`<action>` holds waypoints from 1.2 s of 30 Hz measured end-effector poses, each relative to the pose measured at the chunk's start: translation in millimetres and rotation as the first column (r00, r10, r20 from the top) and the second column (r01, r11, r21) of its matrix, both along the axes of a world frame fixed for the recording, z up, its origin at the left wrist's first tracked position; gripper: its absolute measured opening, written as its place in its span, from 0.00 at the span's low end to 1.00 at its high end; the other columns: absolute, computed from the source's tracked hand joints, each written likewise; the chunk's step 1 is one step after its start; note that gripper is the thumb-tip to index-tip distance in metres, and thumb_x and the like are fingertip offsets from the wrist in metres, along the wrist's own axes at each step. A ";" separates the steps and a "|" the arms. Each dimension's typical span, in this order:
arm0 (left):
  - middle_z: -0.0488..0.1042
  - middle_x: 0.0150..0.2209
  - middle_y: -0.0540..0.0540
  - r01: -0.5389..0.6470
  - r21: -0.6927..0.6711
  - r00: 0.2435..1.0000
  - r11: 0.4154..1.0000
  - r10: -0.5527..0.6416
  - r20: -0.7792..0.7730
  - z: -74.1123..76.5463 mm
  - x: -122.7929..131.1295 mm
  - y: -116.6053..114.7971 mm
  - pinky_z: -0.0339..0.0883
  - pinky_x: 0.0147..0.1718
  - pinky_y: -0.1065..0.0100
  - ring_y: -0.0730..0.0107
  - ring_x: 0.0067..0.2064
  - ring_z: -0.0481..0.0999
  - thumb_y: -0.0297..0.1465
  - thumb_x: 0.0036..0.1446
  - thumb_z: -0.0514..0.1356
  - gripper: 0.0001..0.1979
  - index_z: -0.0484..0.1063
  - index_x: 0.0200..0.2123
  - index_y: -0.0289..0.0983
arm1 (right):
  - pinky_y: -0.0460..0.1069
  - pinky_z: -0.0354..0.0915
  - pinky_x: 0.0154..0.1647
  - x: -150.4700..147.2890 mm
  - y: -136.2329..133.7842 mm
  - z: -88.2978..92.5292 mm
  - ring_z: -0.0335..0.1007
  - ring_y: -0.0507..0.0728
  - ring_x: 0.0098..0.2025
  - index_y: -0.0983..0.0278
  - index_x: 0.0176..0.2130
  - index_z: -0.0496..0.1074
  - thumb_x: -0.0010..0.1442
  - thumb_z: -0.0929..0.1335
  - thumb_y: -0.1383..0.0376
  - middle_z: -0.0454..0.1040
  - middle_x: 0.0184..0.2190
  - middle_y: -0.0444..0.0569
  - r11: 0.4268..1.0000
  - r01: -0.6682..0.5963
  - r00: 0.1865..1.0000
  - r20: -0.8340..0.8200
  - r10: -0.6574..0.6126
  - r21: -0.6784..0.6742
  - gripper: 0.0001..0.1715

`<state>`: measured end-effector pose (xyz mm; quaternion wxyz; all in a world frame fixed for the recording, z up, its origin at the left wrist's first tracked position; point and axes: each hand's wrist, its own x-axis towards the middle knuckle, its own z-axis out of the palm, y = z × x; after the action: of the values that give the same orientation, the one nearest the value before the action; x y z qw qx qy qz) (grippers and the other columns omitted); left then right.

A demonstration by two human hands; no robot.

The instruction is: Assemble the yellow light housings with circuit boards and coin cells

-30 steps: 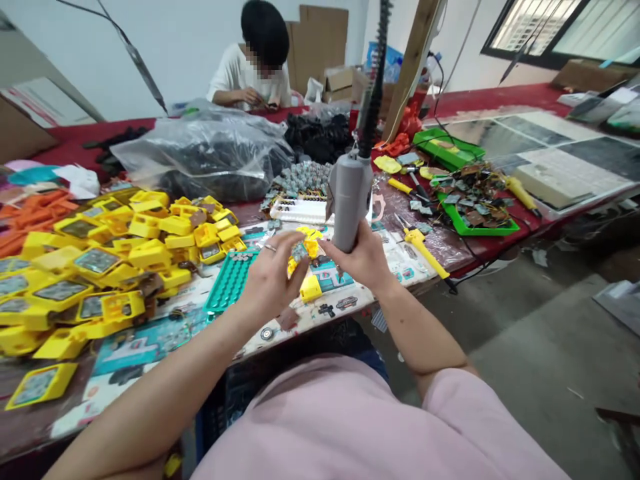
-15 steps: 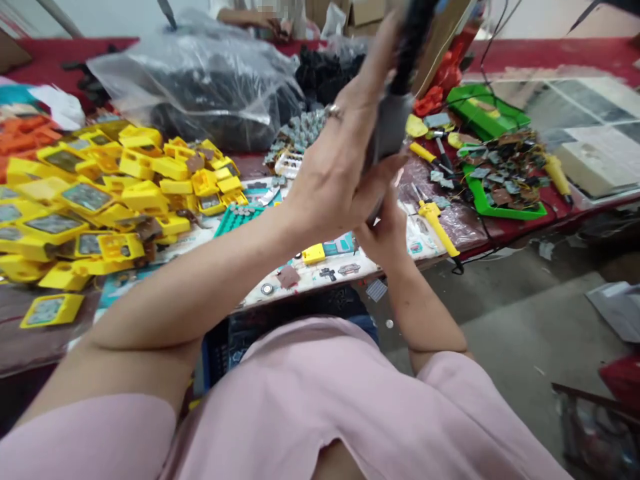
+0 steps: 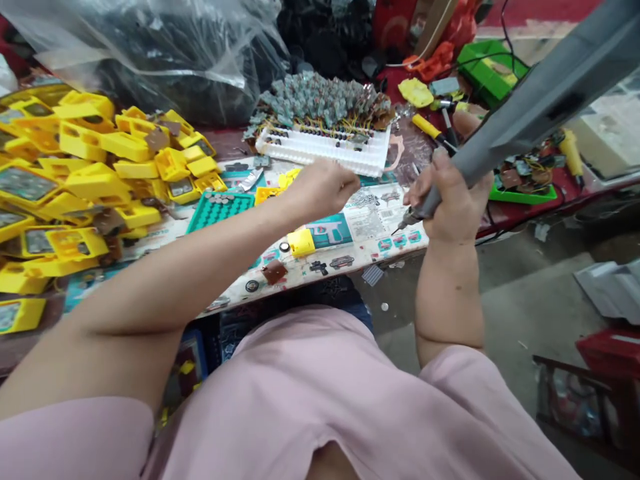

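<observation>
My right hand [image 3: 453, 200] is wrapped round a grey electric screwdriver [image 3: 545, 100], its thin bit pointing down and left over the printed sheet [image 3: 370, 247]. My left hand [image 3: 323, 190] hangs above the table with fingers curled together; whatever they may hold is hidden. Just below it lie a small yellow plastic part [image 3: 301, 243] and a small black-and-white ring [image 3: 285, 247]. Behind the left hand stands a white slotted rack [image 3: 325, 152]. A green tray [image 3: 220, 213] with small round pieces lies left of it, partly covered by my forearm.
Yellow plastic casings [image 3: 95, 173] are heaped at the left. Wired circuit boards [image 3: 320, 100] pile up behind the rack, beside a clear plastic bag [image 3: 165, 60]. Green trays [image 3: 490, 70], a yellow-handled tool [image 3: 570, 157] and cables sit at the right.
My hands have moved apart. The right hand has swung right with the screwdriver, now tilted bit-down; the left hand has come off the tool and lowered. The camera has shifted.
</observation>
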<state>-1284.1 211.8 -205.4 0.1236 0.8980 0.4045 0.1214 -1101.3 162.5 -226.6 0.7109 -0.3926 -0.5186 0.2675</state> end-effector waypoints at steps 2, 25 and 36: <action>0.82 0.42 0.39 0.003 -0.038 0.984 0.999 -0.009 -0.177 -27.2 6.9 10.3 0.70 0.48 0.58 0.55 0.48 0.81 0.31 0.63 0.53 0.16 0.81 0.43 0.35 | 0.47 0.58 0.17 3.3 -2.2 -1.3 0.55 0.49 0.13 0.52 0.53 0.68 0.53 0.75 0.50 0.61 0.17 0.33 1.000 0.009 0.999 0.041 -0.008 -0.025 0.31; 0.81 0.46 0.41 -0.086 -0.049 0.971 0.995 0.073 -0.227 -55.4 22.8 23.5 0.65 0.48 0.60 0.57 0.49 0.77 0.30 0.62 0.54 0.14 0.80 0.43 0.38 | 0.50 0.68 0.31 0.5 -15.1 -5.8 0.66 0.51 0.23 0.52 0.56 0.64 0.55 0.73 0.44 0.70 0.24 0.37 0.991 -0.001 0.969 0.246 0.034 -0.130 0.35; 0.80 0.43 0.35 0.009 -0.033 0.981 0.999 -0.015 -0.191 -62.8 33.1 26.2 0.67 0.43 0.60 0.55 0.47 0.79 0.24 0.60 0.53 0.14 0.79 0.41 0.33 | 0.51 0.69 0.27 10.3 -18.4 -13.1 0.67 0.53 0.22 0.49 0.54 0.69 0.55 0.74 0.52 0.71 0.22 0.35 0.995 -0.018 0.979 0.199 0.038 -0.100 0.29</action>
<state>-1251.1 238.0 -268.1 0.0990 0.9059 0.4110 0.0272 -1091.0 144.1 -239.7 0.6309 -0.4447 -0.5794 0.2615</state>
